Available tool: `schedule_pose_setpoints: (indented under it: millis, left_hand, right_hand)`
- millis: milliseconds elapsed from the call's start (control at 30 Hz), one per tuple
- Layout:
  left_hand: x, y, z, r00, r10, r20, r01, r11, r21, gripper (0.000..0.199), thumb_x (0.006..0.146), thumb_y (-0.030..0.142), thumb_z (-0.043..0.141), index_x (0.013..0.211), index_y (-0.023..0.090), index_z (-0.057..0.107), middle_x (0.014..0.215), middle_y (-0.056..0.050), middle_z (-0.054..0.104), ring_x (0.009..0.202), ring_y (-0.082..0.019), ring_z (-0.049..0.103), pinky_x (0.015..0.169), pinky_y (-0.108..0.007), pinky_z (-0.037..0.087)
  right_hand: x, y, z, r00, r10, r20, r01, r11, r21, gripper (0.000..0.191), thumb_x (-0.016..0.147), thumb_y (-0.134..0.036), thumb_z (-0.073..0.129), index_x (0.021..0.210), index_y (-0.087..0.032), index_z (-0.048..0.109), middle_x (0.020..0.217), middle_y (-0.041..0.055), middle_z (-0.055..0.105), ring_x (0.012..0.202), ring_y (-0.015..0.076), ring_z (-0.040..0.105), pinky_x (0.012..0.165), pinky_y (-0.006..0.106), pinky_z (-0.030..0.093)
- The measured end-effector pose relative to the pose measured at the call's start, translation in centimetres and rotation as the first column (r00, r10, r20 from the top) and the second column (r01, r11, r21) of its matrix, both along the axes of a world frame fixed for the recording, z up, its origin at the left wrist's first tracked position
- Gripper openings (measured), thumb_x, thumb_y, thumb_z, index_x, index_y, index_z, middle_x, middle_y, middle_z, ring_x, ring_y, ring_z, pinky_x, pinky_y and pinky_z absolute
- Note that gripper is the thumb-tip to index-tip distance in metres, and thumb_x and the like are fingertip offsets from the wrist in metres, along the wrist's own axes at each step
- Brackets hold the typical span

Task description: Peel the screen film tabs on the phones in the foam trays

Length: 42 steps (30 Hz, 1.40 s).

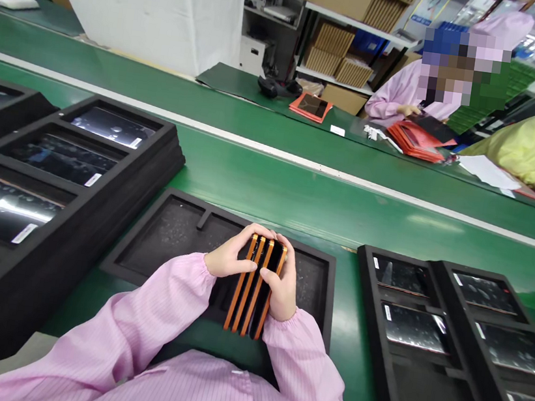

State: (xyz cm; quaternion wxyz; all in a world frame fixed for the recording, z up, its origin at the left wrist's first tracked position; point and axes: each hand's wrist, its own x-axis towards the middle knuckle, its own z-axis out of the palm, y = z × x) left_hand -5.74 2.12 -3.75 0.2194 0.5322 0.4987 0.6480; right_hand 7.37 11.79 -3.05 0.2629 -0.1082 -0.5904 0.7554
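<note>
Several orange-edged phones [249, 297] stand on edge side by side in a bundle between my two hands. My left hand [235, 254] wraps the left side of the bundle, its thumb resting on the near edges. From the right side, my right hand [284, 281] grips the same bundle, thumb also on top. The fingertips of both hands meet near the far end. Beneath them lies a black foam tray [169, 233] with shallow recesses; the bundle hides part of it.
Stacked black trays [145, 178] holding dark-screened devices rise at the left. Two more device trays [383, 347] lie at the right. Across the green bench [261, 173], a person in pink [395, 92] handles a dark item near red sleeves [416, 141]; another person wears yellow [521, 145].
</note>
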Motion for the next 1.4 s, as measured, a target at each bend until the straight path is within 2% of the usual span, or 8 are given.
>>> schedule_pose_setpoints:
  millis: [133,233,400,533,733,1000,1200,1400]
  left_hand:
    - [-0.4,0.1,-0.3,0.992,-0.119,0.044,0.116,0.992,0.052,0.056,0.082,0.05,0.062,0.129,0.022,0.048,0.13,-0.013,0.048,0.128,-0.034,0.043,0.112,-0.051,0.031]
    - [-0.6,0.2,-0.6,0.987,-0.144,0.07,0.14,0.988,0.061,0.06,0.079,0.051,0.065,0.13,0.022,0.048,0.131,-0.012,0.047,0.13,-0.035,0.041,0.113,-0.053,0.028]
    - [-1.0,0.1,-0.5,0.986,-0.167,0.005,0.167,0.985,0.047,0.064,0.081,0.053,0.064,0.134,0.023,0.046,0.139,-0.013,0.042,0.136,-0.037,0.035,0.115,-0.057,0.023]
    - [-1.2,-0.2,-0.3,0.976,-0.188,-0.109,0.193,0.981,0.036,0.074,0.079,0.057,0.064,0.14,0.022,0.038,0.144,-0.017,0.034,0.139,-0.038,0.03,0.114,-0.059,0.023]
    - [-1.5,-0.5,-0.1,0.972,-0.202,-0.117,0.206,0.978,0.023,0.075,0.08,0.057,0.064,0.14,0.023,0.037,0.145,-0.017,0.032,0.14,-0.037,0.028,0.115,-0.058,0.023]
    - [-1.2,-0.4,0.0,0.977,-0.158,-0.14,0.167,0.984,0.058,0.072,0.076,0.044,0.07,0.136,0.022,0.036,0.135,-0.016,0.038,0.134,-0.034,0.037,0.111,-0.056,0.031]
    - [-0.5,-0.4,0.3,0.987,-0.088,-0.131,0.095,0.994,0.048,0.068,0.072,0.03,0.075,0.129,0.022,0.038,0.129,-0.015,0.043,0.129,-0.032,0.043,0.109,-0.053,0.035]
    - [-0.5,-0.5,0.6,0.985,-0.094,-0.146,0.099,0.995,0.028,0.068,0.073,0.028,0.074,0.129,0.022,0.037,0.131,-0.016,0.042,0.129,-0.032,0.043,0.109,-0.054,0.036]
  right_hand:
    - [0.2,0.0,-0.4,0.997,0.043,-0.066,-0.054,0.983,-0.174,0.065,0.072,-0.026,0.05,0.137,-0.028,0.047,0.145,0.0002,0.047,0.138,0.0272,0.04,0.119,0.047,0.025]
    - [0.5,0.4,-0.8,0.995,0.093,-0.029,-0.097,0.98,-0.171,0.072,0.072,-0.026,0.051,0.143,-0.029,0.041,0.148,-0.0019,0.045,0.142,0.0261,0.034,0.122,0.047,0.017]
    - [0.8,1.3,-1.0,0.983,0.183,0.018,-0.179,0.972,-0.152,0.078,0.071,-0.024,0.056,0.146,-0.032,0.036,0.15,-0.0038,0.043,0.145,0.0246,0.029,0.122,0.046,0.019]
    - [1.0,1.7,-0.8,0.973,0.23,0.024,-0.226,0.969,-0.1,0.083,0.066,-0.024,0.056,0.146,-0.031,0.037,0.154,-0.0051,0.037,0.146,0.0256,0.027,0.122,0.047,0.019]
    - [1.0,2.2,-0.8,0.963,0.269,-0.002,-0.269,0.962,-0.045,0.083,0.064,-0.019,0.056,0.145,-0.032,0.041,0.154,-0.0065,0.036,0.148,0.0222,0.022,0.123,0.044,0.016]
    - [1.0,2.7,-1.3,0.958,0.288,-0.002,-0.288,0.957,0.042,0.083,0.071,-0.036,0.072,0.147,-0.033,0.038,0.156,-0.0013,0.034,0.147,0.0273,0.024,0.121,0.048,0.019]
    - [1.0,2.0,-0.9,0.968,0.249,0.005,-0.245,0.948,0.205,0.089,0.079,-0.041,0.072,0.153,-0.029,0.024,0.158,0.0059,0.027,0.147,0.0264,0.024,0.119,0.047,0.027]
    - [0.8,1.6,-0.8,0.983,0.182,-0.023,-0.168,0.944,0.285,0.085,0.08,-0.041,0.071,0.152,-0.029,0.026,0.157,0.0062,0.029,0.146,0.0256,0.027,0.12,0.044,0.026]
